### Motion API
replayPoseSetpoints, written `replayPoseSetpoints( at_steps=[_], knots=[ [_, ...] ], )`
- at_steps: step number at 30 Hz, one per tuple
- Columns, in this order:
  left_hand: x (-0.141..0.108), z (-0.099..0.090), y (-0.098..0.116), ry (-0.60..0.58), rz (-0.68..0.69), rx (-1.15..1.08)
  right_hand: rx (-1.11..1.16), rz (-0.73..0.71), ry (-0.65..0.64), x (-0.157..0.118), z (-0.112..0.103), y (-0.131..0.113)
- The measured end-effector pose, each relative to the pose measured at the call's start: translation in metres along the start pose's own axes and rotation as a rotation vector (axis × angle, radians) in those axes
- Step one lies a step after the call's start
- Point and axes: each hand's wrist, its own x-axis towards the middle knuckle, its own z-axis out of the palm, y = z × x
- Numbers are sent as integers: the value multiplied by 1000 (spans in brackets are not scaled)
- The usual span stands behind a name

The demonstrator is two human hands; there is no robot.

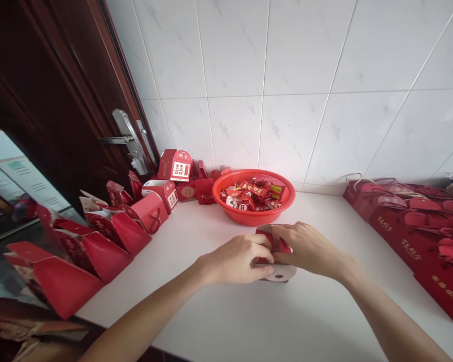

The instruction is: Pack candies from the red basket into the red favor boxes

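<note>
Between my two hands, on the white table just in front of the basket, is a small red box (265, 232) with a pale flap that has a dark hole facing me. My left hand (245, 259) is closed round the box's left side, thumb at the near flap. From the right, my right hand (300, 246) grips the box's far right part, its fingers bent over the top. The fingers hide much of the box's inside. Beyond it, a red plastic basket (249, 218) holds many wrapped sweets (254, 193).
Open red boxes (68, 281) line the table's left edge, and more boxes (181, 166) are heaped at the back left. Red bags (403, 241) fill the right side. A tiled wall (298, 60) rises behind the white table (196, 322); a dark door (68, 75) stands at left.
</note>
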Motion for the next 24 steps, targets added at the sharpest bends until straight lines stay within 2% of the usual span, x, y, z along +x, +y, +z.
replayPoseSetpoints(
  at_steps=[4, 8, 14, 19, 24],
  knots=[
    [7, -2, 5, -120, 51, 98, 146, -8, 11, -6, -10, 9],
    [15, -5, 9, -179, -13, 200, 170, 29, -21, -6, -12, 15],
    [13, -22, 9, -72, -244, 264, 143, 50, -61, -3, -6, 23],
    [5, -33, -2, -45, -382, 303, 234, 98, -91, 2, -1, 23],
    [2, -37, -7, -19, -497, 194, 309, 80, -136, 8, 6, 17]
  ],
)
